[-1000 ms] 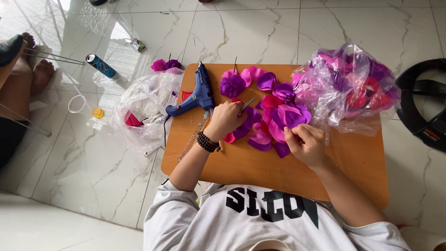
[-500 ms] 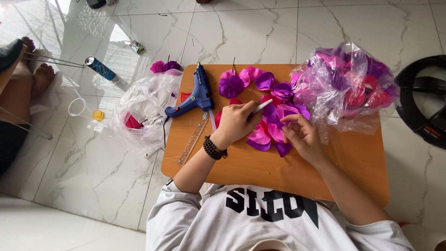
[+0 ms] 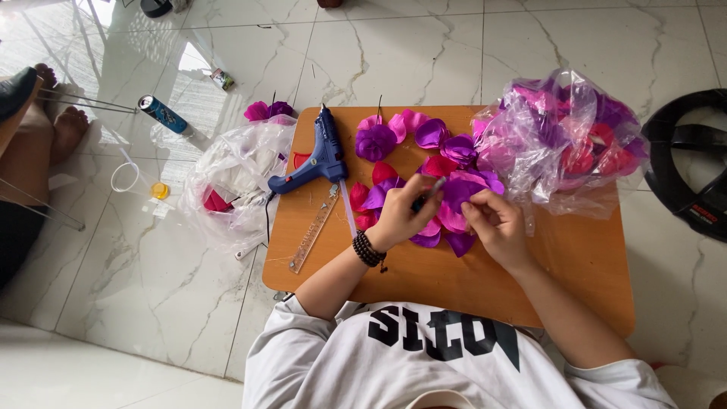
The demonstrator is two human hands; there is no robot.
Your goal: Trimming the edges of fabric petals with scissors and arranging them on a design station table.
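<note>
Under left hand (image 3: 400, 216), petals (image 3: 454, 220) partly hidden; held tool (image 3: 429, 193) unclear.

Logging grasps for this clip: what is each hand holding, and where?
Left hand grips a thin grey stick by its lower end. Right hand pinches a purple fabric petal at its lower edge.

Purple fabric flower (image 3: 463, 189) lies flat on the wooden board, with a thin dark stick (image 3: 426, 194) angled across it.
</note>
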